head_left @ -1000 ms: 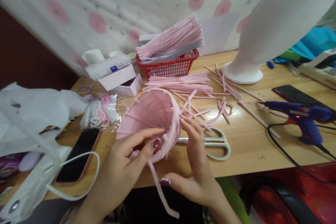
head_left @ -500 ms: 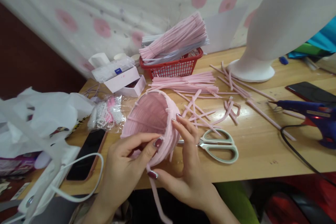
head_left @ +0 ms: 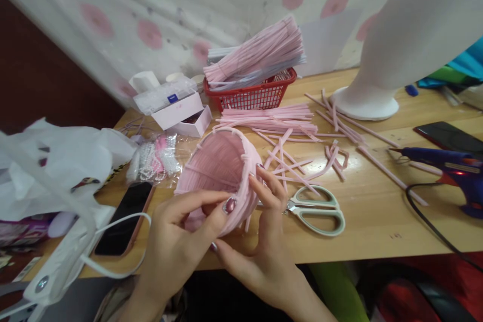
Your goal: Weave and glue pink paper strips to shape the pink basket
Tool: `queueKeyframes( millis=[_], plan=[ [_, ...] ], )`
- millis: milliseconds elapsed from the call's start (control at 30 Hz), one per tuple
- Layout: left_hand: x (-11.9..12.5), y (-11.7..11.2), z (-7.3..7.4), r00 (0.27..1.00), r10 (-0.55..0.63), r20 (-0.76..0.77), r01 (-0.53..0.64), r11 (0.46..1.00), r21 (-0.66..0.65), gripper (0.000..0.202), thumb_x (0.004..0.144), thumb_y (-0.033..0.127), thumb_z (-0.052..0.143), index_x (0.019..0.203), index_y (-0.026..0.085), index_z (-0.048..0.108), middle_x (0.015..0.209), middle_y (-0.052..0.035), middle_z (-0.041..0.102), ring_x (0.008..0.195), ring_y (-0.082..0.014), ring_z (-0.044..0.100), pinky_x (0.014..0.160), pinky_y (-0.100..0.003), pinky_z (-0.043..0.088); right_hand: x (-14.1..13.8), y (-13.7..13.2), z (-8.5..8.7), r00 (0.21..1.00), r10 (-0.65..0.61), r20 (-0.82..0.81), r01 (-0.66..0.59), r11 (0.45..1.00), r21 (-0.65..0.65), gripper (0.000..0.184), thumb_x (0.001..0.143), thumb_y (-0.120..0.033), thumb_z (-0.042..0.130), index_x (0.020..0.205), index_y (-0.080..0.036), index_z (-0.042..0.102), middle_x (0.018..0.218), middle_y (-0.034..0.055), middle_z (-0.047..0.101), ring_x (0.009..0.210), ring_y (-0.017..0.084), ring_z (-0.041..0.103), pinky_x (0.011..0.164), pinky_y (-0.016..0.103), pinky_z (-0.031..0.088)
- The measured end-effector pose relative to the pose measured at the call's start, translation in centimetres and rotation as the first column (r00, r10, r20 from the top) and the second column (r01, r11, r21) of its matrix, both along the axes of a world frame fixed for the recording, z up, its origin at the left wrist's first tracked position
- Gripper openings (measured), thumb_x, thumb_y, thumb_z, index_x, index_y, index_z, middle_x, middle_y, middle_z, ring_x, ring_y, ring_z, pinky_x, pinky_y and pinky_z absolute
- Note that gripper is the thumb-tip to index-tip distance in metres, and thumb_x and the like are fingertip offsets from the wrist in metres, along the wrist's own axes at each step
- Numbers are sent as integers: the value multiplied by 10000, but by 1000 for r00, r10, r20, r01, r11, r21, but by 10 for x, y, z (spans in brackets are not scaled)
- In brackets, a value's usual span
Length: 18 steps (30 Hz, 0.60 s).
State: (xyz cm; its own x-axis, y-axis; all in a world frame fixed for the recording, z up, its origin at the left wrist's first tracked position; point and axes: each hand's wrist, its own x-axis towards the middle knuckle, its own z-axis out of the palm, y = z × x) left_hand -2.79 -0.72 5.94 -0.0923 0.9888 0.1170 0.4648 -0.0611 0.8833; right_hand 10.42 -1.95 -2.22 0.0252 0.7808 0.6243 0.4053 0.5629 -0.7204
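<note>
A pink woven basket (head_left: 222, 161), apparently made of fuzzy craft stems, lies tilted with its mouth facing up and left. At its near rim, my left hand (head_left: 188, 231) pinches the edge between thumb and fingers; some fingers are hidden inside. My right hand (head_left: 264, 231) steadies the outer right wall with its fingertips, its thumb close to the bottom of the near rim. Just right of that hand lie scissors (head_left: 319, 210) with pale green handles, their blades partly covered.
Behind the work are a pile of pink stems (head_left: 267, 118) and a red plastic basket (head_left: 249, 98) full of bundles. A white mannequin head (head_left: 392, 55) and blue glue gun (head_left: 441, 156) stand right. A phone (head_left: 123, 221) and white power strip (head_left: 68, 251) are left.
The pink stem end that hung below my hands is no longer visible there. My right thumb has shifted slightly up and left; the basket stays nearly in place.
</note>
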Motion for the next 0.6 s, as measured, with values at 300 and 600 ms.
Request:
queueKeyframes(
  millis=[300, 600],
  plan=[
    [-1, 1, -5, 997, -49, 61, 43, 994, 101, 166, 794, 201, 697, 787, 319, 814, 748, 58, 699, 734, -105, 612, 707, -207, 498, -4, -2, -2, 1000, -10, 1, 10, 1000, -6, 735, 960, -350, 678, 1559, -168, 294, 1560, 165, 310, 1545, 279, 248, 1243, 492, 361],
    [-10, 4, -8, 983, -147, 114, 138, 987, 79, 126, 821, 219, 726, 792, 315, 802, 758, 49, 621, 732, -98, 576, 663, -199, 464, -9, -4, -2, 1000, -22, 0, 22, 1000, 10, 702, 965, -332, 664, 1545, -173, 301, 1544, 160, 302, 1533, 271, 254, 1252, 486, 338]
  ],
)
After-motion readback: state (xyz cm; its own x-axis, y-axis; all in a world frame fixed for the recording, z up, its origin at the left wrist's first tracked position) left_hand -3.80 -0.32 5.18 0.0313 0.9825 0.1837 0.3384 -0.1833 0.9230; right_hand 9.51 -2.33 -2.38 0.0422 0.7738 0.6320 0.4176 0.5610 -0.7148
